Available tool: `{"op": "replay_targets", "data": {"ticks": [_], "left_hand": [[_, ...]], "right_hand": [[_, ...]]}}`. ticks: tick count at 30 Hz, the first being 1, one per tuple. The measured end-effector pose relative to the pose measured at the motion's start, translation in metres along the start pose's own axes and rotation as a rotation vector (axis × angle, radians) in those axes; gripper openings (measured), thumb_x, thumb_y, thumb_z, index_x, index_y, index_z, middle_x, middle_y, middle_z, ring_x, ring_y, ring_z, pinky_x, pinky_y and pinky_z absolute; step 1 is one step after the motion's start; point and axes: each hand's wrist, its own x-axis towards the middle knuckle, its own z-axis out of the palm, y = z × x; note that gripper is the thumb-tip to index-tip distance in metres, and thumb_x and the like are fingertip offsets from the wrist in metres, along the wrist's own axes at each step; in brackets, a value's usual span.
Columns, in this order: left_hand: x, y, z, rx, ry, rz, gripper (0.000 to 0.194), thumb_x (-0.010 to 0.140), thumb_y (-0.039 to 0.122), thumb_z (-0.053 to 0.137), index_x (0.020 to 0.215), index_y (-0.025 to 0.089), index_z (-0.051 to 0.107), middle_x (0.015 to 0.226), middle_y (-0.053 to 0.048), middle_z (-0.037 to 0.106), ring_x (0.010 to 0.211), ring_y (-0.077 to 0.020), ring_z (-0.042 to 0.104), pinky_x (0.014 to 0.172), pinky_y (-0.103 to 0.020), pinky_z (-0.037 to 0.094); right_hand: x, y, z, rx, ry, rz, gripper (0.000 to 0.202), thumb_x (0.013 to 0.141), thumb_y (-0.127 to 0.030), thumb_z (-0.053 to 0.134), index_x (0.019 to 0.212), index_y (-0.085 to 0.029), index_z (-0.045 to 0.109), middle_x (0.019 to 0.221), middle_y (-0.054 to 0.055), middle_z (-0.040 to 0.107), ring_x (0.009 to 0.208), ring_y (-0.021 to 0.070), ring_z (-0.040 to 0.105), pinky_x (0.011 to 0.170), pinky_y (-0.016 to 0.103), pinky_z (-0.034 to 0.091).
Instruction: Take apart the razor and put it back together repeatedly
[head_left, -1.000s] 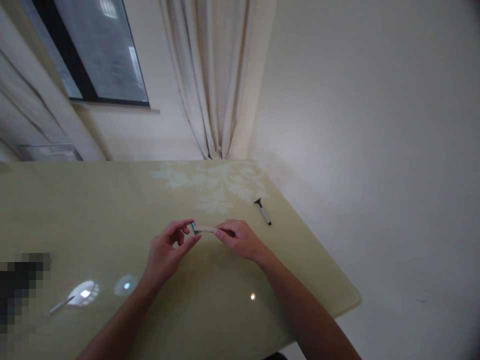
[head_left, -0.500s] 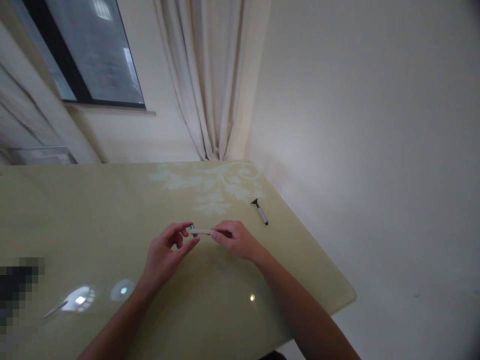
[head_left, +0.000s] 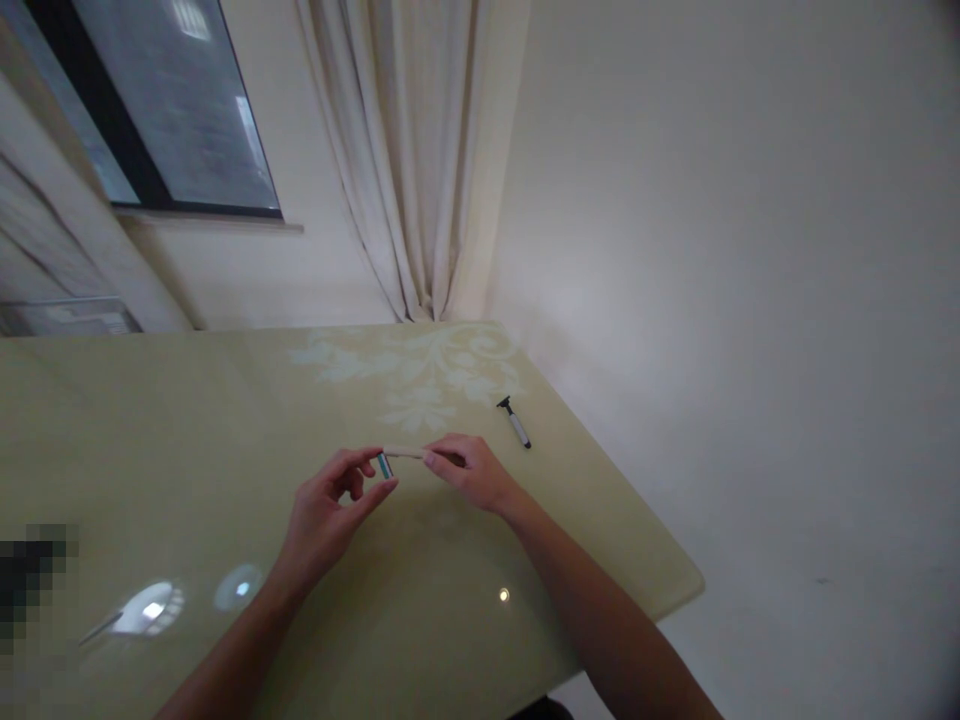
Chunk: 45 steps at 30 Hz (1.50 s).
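Note:
Between the thumb and index finger of my left hand (head_left: 341, 495) is a small razor cartridge (head_left: 385, 466), dark-edged with a teal strip, held upright by its ends. My right hand (head_left: 472, 470) pinches a slim pale stick (head_left: 403, 453) that looks like a small brush handle; its exact kind is not clear. The stick's far tip meets the upper part of the cartridge, near my left index finger. Both hands are raised over the table (head_left: 420, 620). Beyond my right hand lies a razor handle (head_left: 516, 425), grey with a black T-shaped head.
The table's right edge slants along a bare wall (head_left: 712, 250). Curtains (head_left: 405, 160) and a window (head_left: 180, 110) are behind the far edge. A thin pale stick-like object (head_left: 101, 628) lies at the lower left, beside a blurred dark thing (head_left: 30, 570).
The stick's tip has risen from the middle of the cartridge to its upper end, baring more of the teal strip. My right hand has lifted slightly; the view has shifted a little.

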Motion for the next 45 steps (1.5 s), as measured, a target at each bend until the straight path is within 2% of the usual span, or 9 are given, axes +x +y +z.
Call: {"op": "replay_targets", "data": {"ticks": [10,15,19,24,28,32,36,41,45], "left_hand": [[0.0,-0.0045,0.0005,-0.012,-0.032,-0.011,0.041,0.08,0.045,0.08,0.114,0.024,0.072,0.082,0.002,0.063,0.061,-0.0106,0.052,0.058,-0.023,0.046],[-0.0006,-0.0069,0.0,-0.015,-0.022,-0.023,0.042,0.081,0.046,0.08,0.115,0.024,0.072,0.084,0.001,0.063,0.065,-0.0114,0.056,0.062,-0.024,0.048],[-0.0005,-0.0094,0.001,0.003,-0.037,-0.029,0.043,0.081,0.047,0.079,0.117,0.024,0.071,0.083,0.001,0.063,0.064,-0.0114,0.055,0.062,-0.024,0.048],[0.0004,-0.0067,0.0011,0.022,-0.033,-0.022,0.042,0.079,0.049,0.08,0.112,0.024,0.072,0.082,0.001,0.064,0.059,-0.0107,0.052,0.056,-0.024,0.047],[0.0007,-0.0031,0.0,0.013,-0.037,-0.041,0.044,0.08,0.05,0.079,0.114,0.023,0.072,0.083,0.001,0.065,0.061,-0.0116,0.054,0.058,-0.024,0.048],[0.0007,-0.0031,-0.0005,0.02,-0.04,-0.061,0.044,0.079,0.051,0.079,0.113,0.023,0.072,0.083,0.0,0.065,0.061,-0.0114,0.054,0.058,-0.024,0.047],[0.0008,-0.003,-0.0004,0.009,-0.046,-0.068,0.045,0.08,0.05,0.079,0.115,0.023,0.072,0.084,0.0,0.065,0.062,-0.0118,0.056,0.058,-0.024,0.047],[0.0011,-0.0009,0.0004,-0.003,-0.026,-0.062,0.044,0.078,0.05,0.079,0.112,0.023,0.073,0.082,0.001,0.065,0.062,-0.0122,0.056,0.057,-0.024,0.047],[0.0018,-0.0009,0.0012,-0.004,-0.029,-0.058,0.044,0.079,0.049,0.079,0.113,0.024,0.073,0.082,0.001,0.066,0.061,-0.012,0.056,0.057,-0.024,0.047]], "right_hand": [[0.0012,0.0033,0.0002,-0.026,-0.028,-0.032,0.029,0.101,-0.035,0.06,0.116,-0.02,0.079,0.085,0.003,0.068,0.075,0.0136,0.055,0.07,0.025,0.04],[0.0013,0.0049,-0.0004,-0.027,0.021,0.008,0.027,0.1,-0.033,0.061,0.112,-0.018,0.08,0.086,0.004,0.068,0.074,0.0135,0.056,0.07,0.025,0.04],[0.0014,0.0023,0.0041,-0.002,-0.029,-0.022,0.03,0.102,-0.036,0.059,0.115,-0.019,0.079,0.085,0.003,0.067,0.074,0.0132,0.056,0.07,0.025,0.04],[0.0022,0.001,0.0051,-0.055,0.028,0.03,0.028,0.1,-0.033,0.06,0.113,-0.018,0.08,0.087,0.004,0.069,0.075,0.0139,0.056,0.07,0.025,0.041],[0.0022,0.0013,0.0035,-0.057,0.012,-0.008,0.028,0.1,-0.034,0.06,0.116,-0.02,0.079,0.084,0.003,0.068,0.077,0.0143,0.056,0.072,0.025,0.041],[0.0022,0.0015,0.0015,-0.11,0.077,0.037,0.027,0.099,-0.034,0.063,0.111,-0.018,0.081,0.082,0.003,0.067,0.074,0.0139,0.056,0.071,0.026,0.041],[0.0025,0.0015,0.002,-0.06,0.011,-0.025,0.026,0.099,-0.032,0.063,0.114,-0.019,0.08,0.083,0.003,0.068,0.076,0.0139,0.056,0.072,0.025,0.041],[0.0028,0.005,-0.0008,-0.086,0.042,0.018,0.025,0.099,-0.031,0.063,0.11,-0.018,0.08,0.085,0.004,0.068,0.077,0.0144,0.057,0.073,0.026,0.042],[0.0027,0.0073,-0.0014,-0.039,-0.018,-0.031,0.027,0.099,-0.034,0.062,0.114,-0.02,0.079,0.085,0.003,0.068,0.077,0.0139,0.057,0.072,0.025,0.042]]}}
